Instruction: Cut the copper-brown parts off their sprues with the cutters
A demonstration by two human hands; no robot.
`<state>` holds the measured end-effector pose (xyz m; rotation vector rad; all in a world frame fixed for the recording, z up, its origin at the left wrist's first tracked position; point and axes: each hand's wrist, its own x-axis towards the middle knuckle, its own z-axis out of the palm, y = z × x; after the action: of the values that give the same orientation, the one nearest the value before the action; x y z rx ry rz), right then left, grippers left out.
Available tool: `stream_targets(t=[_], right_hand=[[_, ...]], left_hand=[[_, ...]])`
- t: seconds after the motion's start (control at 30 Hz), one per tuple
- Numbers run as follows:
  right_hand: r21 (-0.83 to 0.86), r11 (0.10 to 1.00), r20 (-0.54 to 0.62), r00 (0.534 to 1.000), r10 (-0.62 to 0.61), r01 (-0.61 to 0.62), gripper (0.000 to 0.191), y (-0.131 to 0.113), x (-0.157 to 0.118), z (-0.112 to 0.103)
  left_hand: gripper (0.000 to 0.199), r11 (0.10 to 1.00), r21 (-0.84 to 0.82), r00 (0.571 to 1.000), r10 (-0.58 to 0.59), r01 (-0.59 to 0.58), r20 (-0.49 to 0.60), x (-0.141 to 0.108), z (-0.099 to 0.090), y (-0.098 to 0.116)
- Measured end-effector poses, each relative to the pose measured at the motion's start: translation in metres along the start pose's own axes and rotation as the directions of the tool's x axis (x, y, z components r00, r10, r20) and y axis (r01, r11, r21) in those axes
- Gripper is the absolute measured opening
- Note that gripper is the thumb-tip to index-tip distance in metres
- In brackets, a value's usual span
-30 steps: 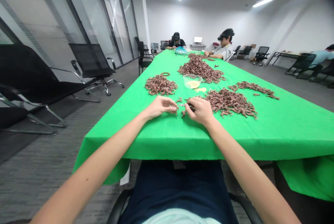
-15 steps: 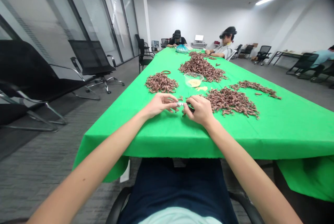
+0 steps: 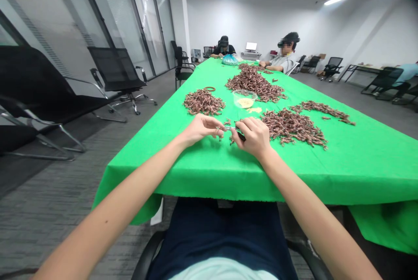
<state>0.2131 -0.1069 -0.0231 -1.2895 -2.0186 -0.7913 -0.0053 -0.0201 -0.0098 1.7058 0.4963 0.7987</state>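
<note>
My left hand is closed in a pinch above the cloth. From its fingertips hangs a small brown piece, mostly hidden by the fingers. My right hand is wrapped round a black-handled knife-like tool. The tool's slim silver tip points left and meets the left fingertips. One or two loose brown pieces lie just beyond the hands. At the right hand's far side spreads a heap of small brown pieces; a smaller brown pile lies beyond the left hand.
A clear round tub with pale yellowish bits stands ahead, with pale scraps beside it. Behind it rises a larger brown heap. A brown ring and a blue bag lie farther off. Two people sit along the green-covered table.
The view has shifted slightly. My hands stay together at the tool's tip, and the small brown piece now shows more plainly below my left fingers.
</note>
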Motion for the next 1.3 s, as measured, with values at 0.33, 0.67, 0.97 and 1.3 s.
stream_targets(t=[0.33,0.67,0.97,1.3], right_hand=[[-0.077,0.993,-0.05,0.994,-0.098,0.094,0.027,0.0009,-0.0001,0.0002],[-0.116,0.979,-0.172,0.967,-0.186,0.167,0.019,0.0008,0.0022,-0.0009],[-0.112,0.981,-0.158,0.971,-0.177,0.16,0.02,0.0001,0.002,-0.0026],[-0.115,0.981,-0.164,0.971,-0.176,0.158,0.02,-0.0015,0.0023,-0.0034]], left_hand=[[0.033,0.999,-0.036,1.0,-0.002,0.002,-0.009,0.0012,-0.0015,-0.0044],[0.031,0.999,-0.048,1.0,-0.003,0.004,0.018,-0.0003,-0.0022,-0.003],[0.036,0.998,-0.034,0.999,-0.044,0.045,0.027,-0.0018,0.0012,0.0035],[0.039,0.996,-0.046,0.997,-0.069,0.071,0.041,-0.0014,0.0027,0.0017]])
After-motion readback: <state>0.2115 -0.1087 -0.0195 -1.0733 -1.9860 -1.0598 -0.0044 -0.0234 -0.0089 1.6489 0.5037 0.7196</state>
